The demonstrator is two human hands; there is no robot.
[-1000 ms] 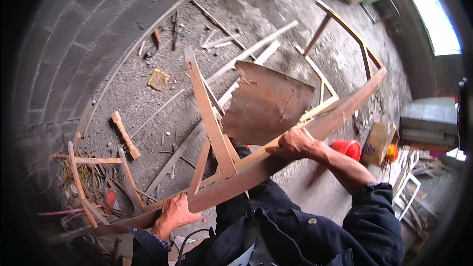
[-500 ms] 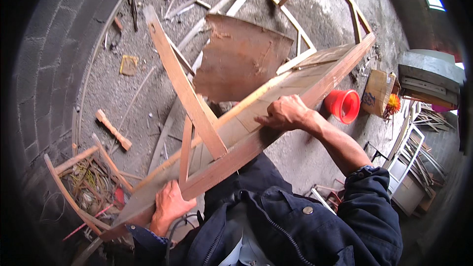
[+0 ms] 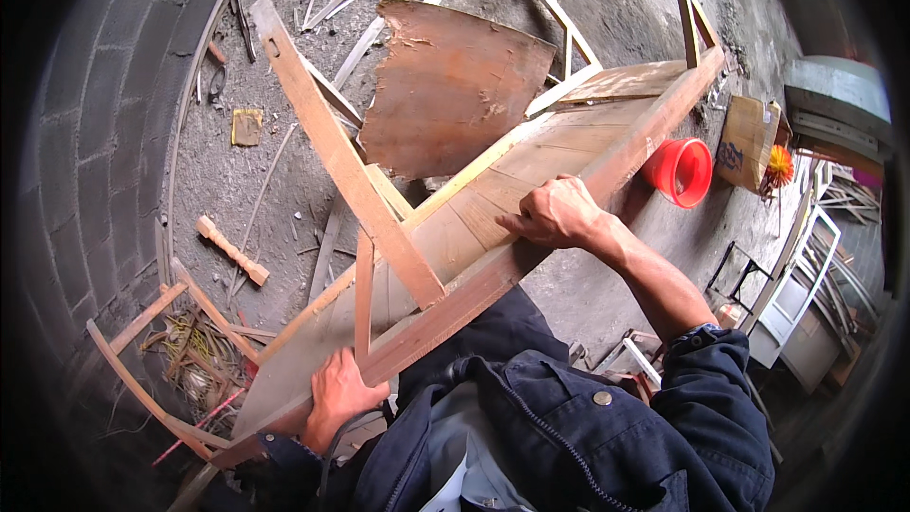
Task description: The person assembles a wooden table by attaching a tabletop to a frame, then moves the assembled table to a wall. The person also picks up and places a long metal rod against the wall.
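In front of me a long wooden table (image 3: 512, 171) lies underside up and tilted, with legs and braces sticking out from it. My left hand (image 3: 339, 393) is wrapped over its near rail at the lower left, beside the foot of a brace. Further right, my right hand (image 3: 561, 213) grips the same near rail with curled fingers, the thumb pointing along it; its fingertips are partly hidden. A broad wooden leg (image 3: 332, 142) rises between the hands toward the upper left. The near rail crosses just in front of my body.
Beyond the table lies a torn brown board (image 3: 460, 85) among loose strips. A red bucket (image 3: 681, 173) and a cardboard box (image 3: 744, 142) stand right. A turned wooden spindle (image 3: 232, 251) lies left, near a block wall (image 3: 90, 152). White frames (image 3: 796, 294) lean at far right.
The view has shifted slightly, with the bucket and box now farther right and higher. Both hands keep their hold on the rail, and the table's position in view has changed only a little.
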